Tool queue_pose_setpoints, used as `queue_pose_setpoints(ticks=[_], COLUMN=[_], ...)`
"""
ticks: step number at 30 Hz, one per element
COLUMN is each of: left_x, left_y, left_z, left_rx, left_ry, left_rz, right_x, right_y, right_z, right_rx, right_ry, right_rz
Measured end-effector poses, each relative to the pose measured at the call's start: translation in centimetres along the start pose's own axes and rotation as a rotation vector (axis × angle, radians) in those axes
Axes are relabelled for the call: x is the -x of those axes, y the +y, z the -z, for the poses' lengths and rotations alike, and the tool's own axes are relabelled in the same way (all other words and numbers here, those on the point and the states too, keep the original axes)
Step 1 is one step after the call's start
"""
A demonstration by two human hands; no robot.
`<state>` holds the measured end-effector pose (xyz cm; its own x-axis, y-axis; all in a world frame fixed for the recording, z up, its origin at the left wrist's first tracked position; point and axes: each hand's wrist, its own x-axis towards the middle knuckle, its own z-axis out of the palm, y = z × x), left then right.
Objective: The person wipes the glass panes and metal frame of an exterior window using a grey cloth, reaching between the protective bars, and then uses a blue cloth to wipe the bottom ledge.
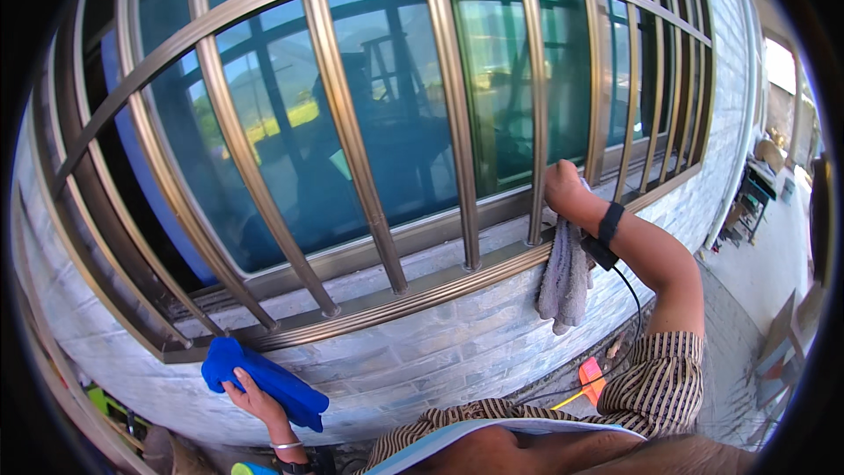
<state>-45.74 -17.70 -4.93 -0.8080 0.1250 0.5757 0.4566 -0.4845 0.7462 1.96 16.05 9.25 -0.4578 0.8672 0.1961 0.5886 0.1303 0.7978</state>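
My left hand (pixel 250 396) holds a folded blue cloth (pixel 283 389) at the lower left corner of the metal window grille (pixel 395 303). Farther right, my right hand (pixel 566 188) is closed round a grey towel (pixel 564 277) at a vertical bar of the grille, and the towel hangs down over the bottom rail in front of the wall. Part of the right hand's grip is turned away from view. Behind the bars stand sliding window panes (pixel 395 112) of tinted glass with reflections in them.
Below the grille runs a pale brick-patterned wall (pixel 409 356). An orange plastic tool head (pixel 592 379) with a yellow handle lies low by the wall. A black cable (pixel 638 316) hangs from the right wrist. A small table (pixel 755 191) with items stands at the far right.
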Motion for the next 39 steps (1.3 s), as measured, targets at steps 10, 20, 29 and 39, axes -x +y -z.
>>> queue_pose_setpoints(ticks=[10, 20, 29, 39], left_x=[-0.4, -1.7, -7.5, -15.0], left_y=[1.3, 3.4, 2.9, 2.3], left_z=[-0.8, -3.0, -6.7, -11.2], left_rx=[-0.052, 0.02, 0.099, 0.253], left_ry=[-0.071, -0.144, -0.267, -0.561], left_rz=[-0.095, -0.116, 0.062, 0.503], right_x=[1.9, 1.8, 2.2, 3.6], right_y=[-0.6, -1.8, -2.3, -2.5], right_z=[-1.8, -3.1, -2.1, -0.5], right_rx=[-0.226, -0.281, -0.282, -0.397], right_ry=[0.31, 0.462, 0.388, 0.424], right_rz=[-0.075, -0.132, -0.178, -0.247])
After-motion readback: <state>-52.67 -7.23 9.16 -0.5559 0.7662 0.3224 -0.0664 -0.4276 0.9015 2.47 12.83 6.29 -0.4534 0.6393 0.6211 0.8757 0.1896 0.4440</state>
